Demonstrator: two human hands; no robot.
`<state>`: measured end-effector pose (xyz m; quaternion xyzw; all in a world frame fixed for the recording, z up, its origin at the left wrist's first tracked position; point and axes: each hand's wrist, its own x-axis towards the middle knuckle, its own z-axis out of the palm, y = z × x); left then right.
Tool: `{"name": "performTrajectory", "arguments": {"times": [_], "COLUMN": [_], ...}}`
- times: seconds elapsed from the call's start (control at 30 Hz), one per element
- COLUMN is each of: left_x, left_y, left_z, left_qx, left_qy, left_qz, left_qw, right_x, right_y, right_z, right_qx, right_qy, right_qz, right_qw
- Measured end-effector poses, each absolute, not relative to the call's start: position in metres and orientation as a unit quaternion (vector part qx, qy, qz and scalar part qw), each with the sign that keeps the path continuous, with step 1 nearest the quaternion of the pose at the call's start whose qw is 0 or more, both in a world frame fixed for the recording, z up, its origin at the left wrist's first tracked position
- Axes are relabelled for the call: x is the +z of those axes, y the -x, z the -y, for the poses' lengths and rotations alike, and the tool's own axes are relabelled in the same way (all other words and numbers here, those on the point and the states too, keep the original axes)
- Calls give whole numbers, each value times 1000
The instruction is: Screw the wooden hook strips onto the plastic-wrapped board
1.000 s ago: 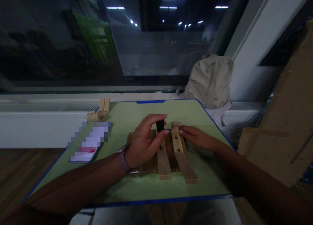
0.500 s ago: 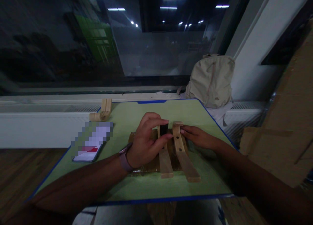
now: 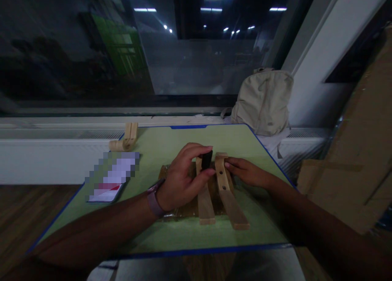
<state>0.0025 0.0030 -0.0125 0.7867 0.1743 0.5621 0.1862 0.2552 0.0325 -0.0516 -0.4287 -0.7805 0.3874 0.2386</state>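
Note:
Between the thumb and fingers of my left hand (image 3: 183, 179) is a small black block-like piece (image 3: 207, 159), whose kind I cannot make out. Below that hand lies a curved wooden piece (image 3: 206, 205), its upper part mostly covered by my fingers. To its right is another curved wooden piece (image 3: 226, 191) with two dark holes. My right hand (image 3: 246, 171) has its fingertips closed at this piece's right edge, near the top. Both wooden pieces rest over a brown, shiny taped packet (image 3: 183, 211) on the table.
A phone (image 3: 107, 195), partly pixelated, lies left on the green blue-edged table (image 3: 153, 240). More curved wooden pieces (image 3: 127, 139) sit at the far left corner. Behind stand a beige backpack (image 3: 263, 101) and a window. Large cardboard (image 3: 346, 162) leans at the right.
The black piece in my left hand has tilted slightly to the right. My right hand stays at the right wooden piece. The whole view has shifted a little.

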Motion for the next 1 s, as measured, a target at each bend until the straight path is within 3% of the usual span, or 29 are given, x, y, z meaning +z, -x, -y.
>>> {"name": "performTrajectory", "arguments": {"times": [0.37,0.67,0.9,1.0], "left_x": [-17,-1,-17,-18], "left_y": [-5,-3,-4,-3], "left_z": [0,1,2,1], "left_qx": [570,553,562,560], "left_qy": [-749,-799,-760,-762], "left_qz": [-189,-207,-215,-200], "left_qw": [280,112,247,256], "right_x": [-53,-50,-52,-51], "right_y": [-256,-254,-255,-254], "right_z": [-33,-32,-33,-33], "right_qx": [381,407,381,391], "right_qy": [428,426,438,434], "right_qz": [783,772,775,772], "right_qw": [242,239,250,249]}}
